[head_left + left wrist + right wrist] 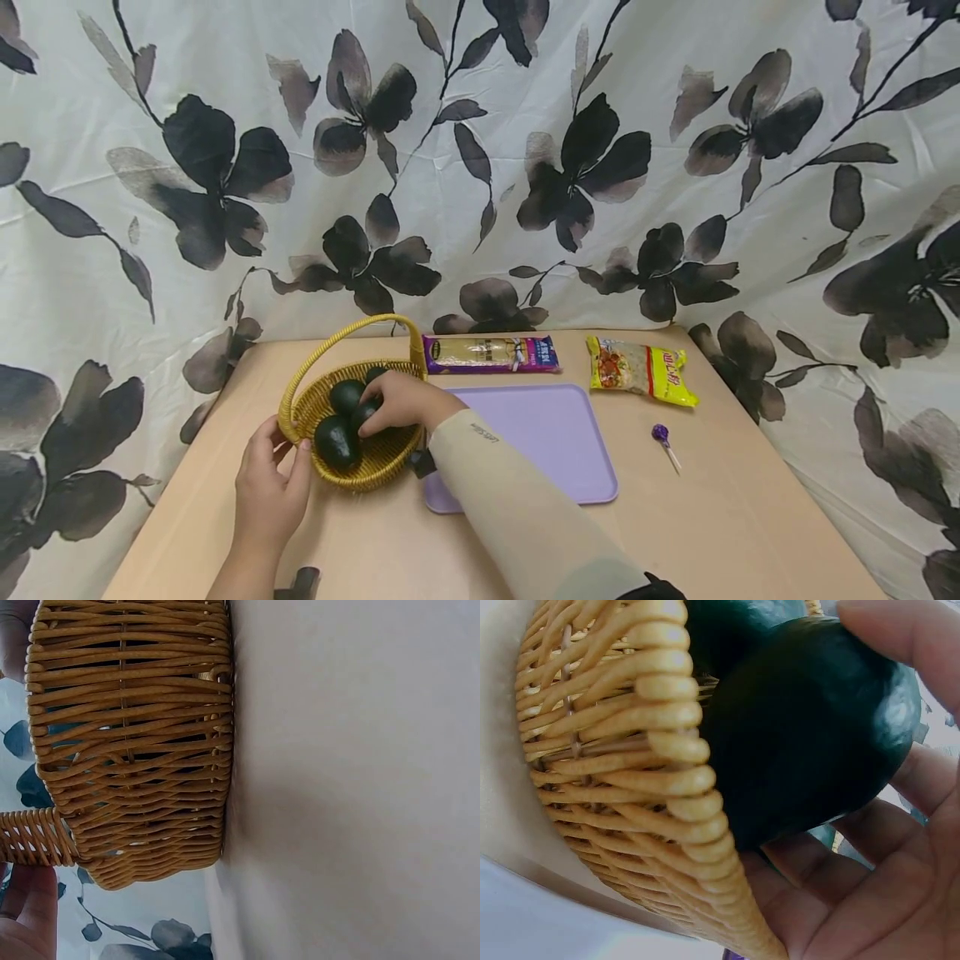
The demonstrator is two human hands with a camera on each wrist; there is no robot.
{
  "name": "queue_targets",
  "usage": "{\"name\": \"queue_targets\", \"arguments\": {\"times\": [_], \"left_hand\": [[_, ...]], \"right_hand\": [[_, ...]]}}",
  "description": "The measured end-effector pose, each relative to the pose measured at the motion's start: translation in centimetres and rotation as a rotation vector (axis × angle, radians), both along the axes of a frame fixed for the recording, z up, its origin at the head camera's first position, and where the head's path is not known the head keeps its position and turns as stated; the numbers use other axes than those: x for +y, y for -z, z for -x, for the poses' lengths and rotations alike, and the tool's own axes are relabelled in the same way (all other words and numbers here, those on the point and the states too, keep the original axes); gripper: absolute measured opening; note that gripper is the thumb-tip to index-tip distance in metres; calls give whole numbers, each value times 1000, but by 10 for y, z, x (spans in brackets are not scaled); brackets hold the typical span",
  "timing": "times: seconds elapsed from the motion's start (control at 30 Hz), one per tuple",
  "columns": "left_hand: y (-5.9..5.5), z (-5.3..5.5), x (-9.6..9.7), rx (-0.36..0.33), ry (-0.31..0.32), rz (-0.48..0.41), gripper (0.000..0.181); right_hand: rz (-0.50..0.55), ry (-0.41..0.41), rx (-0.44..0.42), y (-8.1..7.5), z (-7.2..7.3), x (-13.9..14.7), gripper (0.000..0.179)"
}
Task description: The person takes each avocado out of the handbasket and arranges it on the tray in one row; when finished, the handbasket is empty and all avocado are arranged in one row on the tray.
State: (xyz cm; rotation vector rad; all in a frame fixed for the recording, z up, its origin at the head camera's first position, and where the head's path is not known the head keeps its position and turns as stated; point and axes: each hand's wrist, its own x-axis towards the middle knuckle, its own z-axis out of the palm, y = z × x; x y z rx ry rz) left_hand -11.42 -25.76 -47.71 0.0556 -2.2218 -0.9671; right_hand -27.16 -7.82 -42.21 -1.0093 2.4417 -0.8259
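Observation:
A yellow wicker basket (365,481) with an arched handle stands on the left of the table and holds several dark green avocados (337,443). My left hand (272,487) grips its left side near the foot of the handle. In the left wrist view, fingers (34,911) lie against the handle's base and the woven wall (142,765) fills the upper left. Reaching over the basket's right side, my right hand (405,398) holds one avocado (817,727), thumb on one side and fingers curled round the other. Another avocado (739,626) sits behind it.
Right of the basket lies a purple tray (547,442), partly under my right forearm. Behind it is a purple noodle packet (487,354). A yellow food bag (641,371) and a purple lollipop (661,434) lie at the right. A floral curtain (480,167) hangs behind the table.

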Motion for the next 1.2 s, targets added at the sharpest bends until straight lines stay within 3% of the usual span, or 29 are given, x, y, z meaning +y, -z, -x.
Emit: {"name": "queue_targets", "arguments": {"times": [0.3, 0.67, 0.97, 1.2], "left_hand": [[2, -1, 0, 4, -2, -8, 51], [-2, -2, 1, 13, 8, -4, 52], [0, 0, 1, 2, -6, 10, 50], [1, 1, 1, -10, -16, 3, 49]], "right_hand": [[116, 102, -91, -3, -2, 12, 52], [313, 181, -235, -3, -2, 28, 41], [354, 167, -191, -2, -3, 46, 41], [376, 176, -229, -1, -6, 61, 47]]}}
